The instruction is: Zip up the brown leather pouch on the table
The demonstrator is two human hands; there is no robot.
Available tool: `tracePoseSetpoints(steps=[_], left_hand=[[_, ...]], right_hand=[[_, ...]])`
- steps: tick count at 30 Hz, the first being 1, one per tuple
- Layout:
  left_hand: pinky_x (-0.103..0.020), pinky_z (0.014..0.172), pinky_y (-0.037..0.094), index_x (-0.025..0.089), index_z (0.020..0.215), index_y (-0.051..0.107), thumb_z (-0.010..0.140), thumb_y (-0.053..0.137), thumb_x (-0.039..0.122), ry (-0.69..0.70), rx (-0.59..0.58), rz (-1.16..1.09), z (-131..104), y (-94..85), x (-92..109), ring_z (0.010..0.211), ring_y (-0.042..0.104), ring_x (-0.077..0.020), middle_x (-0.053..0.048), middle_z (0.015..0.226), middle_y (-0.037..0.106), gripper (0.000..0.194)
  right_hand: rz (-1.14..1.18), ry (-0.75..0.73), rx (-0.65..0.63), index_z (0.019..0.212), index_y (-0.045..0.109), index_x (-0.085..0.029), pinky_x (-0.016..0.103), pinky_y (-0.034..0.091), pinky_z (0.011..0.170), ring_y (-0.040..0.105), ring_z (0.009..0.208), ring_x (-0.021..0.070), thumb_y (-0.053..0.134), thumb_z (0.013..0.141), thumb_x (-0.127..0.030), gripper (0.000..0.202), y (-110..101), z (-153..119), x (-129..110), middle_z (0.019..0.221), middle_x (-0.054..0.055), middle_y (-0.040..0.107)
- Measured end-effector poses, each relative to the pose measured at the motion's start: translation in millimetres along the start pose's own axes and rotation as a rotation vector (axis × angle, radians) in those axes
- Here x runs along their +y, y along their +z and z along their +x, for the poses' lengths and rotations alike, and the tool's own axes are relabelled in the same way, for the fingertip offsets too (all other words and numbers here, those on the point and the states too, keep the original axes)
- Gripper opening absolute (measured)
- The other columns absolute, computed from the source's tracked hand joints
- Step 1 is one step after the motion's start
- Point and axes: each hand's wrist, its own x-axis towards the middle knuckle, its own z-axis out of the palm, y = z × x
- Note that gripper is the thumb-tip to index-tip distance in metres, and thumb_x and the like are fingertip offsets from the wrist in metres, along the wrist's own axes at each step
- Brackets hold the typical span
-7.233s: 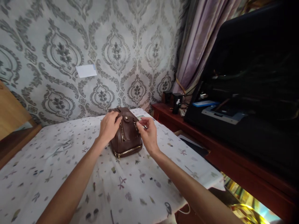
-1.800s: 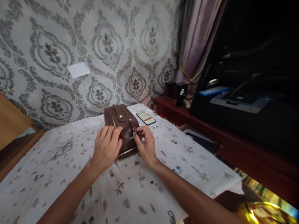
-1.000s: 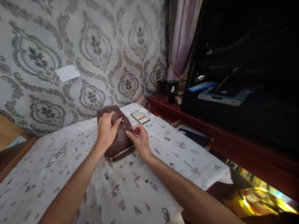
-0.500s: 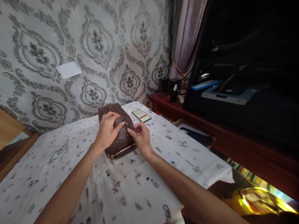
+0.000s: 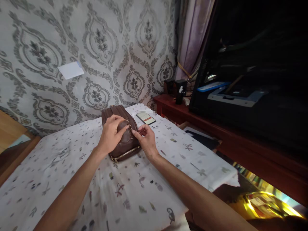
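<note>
A brown leather bag (image 5: 125, 140) lies on the patterned white cloth, with a gold zipper (image 5: 126, 153) along its near end. Over the bag's upper side rests my left hand (image 5: 110, 134), its fingers and thumb closed on the edge of a small front pocket. My right hand (image 5: 147, 141) is at the pocket's right side, thumb and forefinger pinched by the gold pocket zipper (image 5: 131, 130). Whatever sits between those right fingertips is too small to make out. The inside of the pocket is hidden from view.
A phone (image 5: 146, 118) with a lit screen lies beyond the bag. The white cloth (image 5: 96, 179) covers the table, which meets a patterned wall. To the right stand a red-brown cabinet (image 5: 173, 107), a large dark screen (image 5: 252, 57) and a shiny yellow package (image 5: 262, 205).
My right hand has shifted slightly, its fingers a little more drawn together by the pocket zipper. My left hand keeps its place on the bag.
</note>
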Motion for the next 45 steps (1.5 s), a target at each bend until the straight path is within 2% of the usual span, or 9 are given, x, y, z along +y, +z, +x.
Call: tracePoseSetpoints(steps=[9,15,20,26,32,38,45], left_hand=[[-0.039,0.091,0.048,0.02,0.086,0.068,0.092,0.059,0.027,0.091,-0.046,0.031,-2,-2.3,0,0.097,0.061,-0.0235,-0.005,0.095,0.063,0.014],[-0.038,0.091,0.048,0.021,0.086,0.069,0.091,0.06,0.026,0.12,-0.077,0.048,-4,-4.3,1,0.097,0.061,-0.0228,-0.004,0.093,0.064,0.012],[-0.038,0.089,0.047,0.022,0.09,0.072,0.091,0.059,0.02,0.173,-0.073,0.063,-9,-4.6,2,0.096,0.062,-0.0224,-0.005,0.092,0.066,0.013],[-0.039,0.09,0.045,0.021,0.095,0.073,0.09,0.058,0.015,0.195,-0.037,0.062,-16,-1.6,2,0.098,0.063,-0.0224,-0.006,0.094,0.068,0.017],[-0.038,0.089,0.046,0.021,0.095,0.073,0.09,0.058,0.017,0.123,0.013,0.045,-17,1.3,6,0.096,0.063,-0.0225,-0.005,0.093,0.068,0.016],[-0.041,0.089,0.045,0.02,0.092,0.069,0.084,0.05,0.006,0.319,-0.067,0.128,-19,2.1,8,0.098,0.063,-0.0238,-0.006,0.092,0.071,0.026],[-0.039,0.088,0.047,0.022,0.097,0.071,0.087,0.054,0.011,0.174,-0.019,0.081,-21,1.5,7,0.098,0.062,-0.0231,-0.006,0.094,0.069,0.023]], right_hand=[[0.024,0.009,-0.004,0.072,0.052,-0.023,0.028,0.04,0.065,0.046,0.066,0.0131,0.076,0.065,-0.04,0.03,0,2,1,0.072,-0.005,0.051],[0.071,0.094,-0.091,0.07,0.05,-0.023,0.024,0.035,0.051,0.042,0.058,0.0111,0.08,0.063,-0.047,0.039,-5,5,-4,0.065,-0.006,0.048],[0.109,0.16,-0.164,0.066,0.051,-0.023,0.023,0.033,0.046,0.041,0.052,0.0097,0.084,0.057,-0.055,0.047,-10,7,-12,0.059,-0.007,0.048],[0.121,0.165,-0.184,0.065,0.052,-0.022,0.023,0.034,0.046,0.041,0.05,0.0087,0.086,0.053,-0.055,0.049,-11,9,-14,0.058,-0.007,0.048],[0.101,0.138,-0.162,0.067,0.05,-0.023,0.023,0.033,0.046,0.041,0.05,0.0093,0.084,0.056,-0.051,0.045,-10,9,-10,0.059,-0.008,0.047],[-0.038,-0.042,-0.086,0.068,0.051,-0.023,0.025,0.038,0.056,0.045,0.06,0.0119,0.075,0.067,-0.039,0.029,-7,8,-6,0.064,-0.005,0.051],[0.085,0.104,-0.152,0.068,0.05,-0.024,0.024,0.032,0.047,0.04,0.053,0.0104,0.08,0.062,-0.045,0.037,-10,8,-7,0.06,-0.007,0.047]])
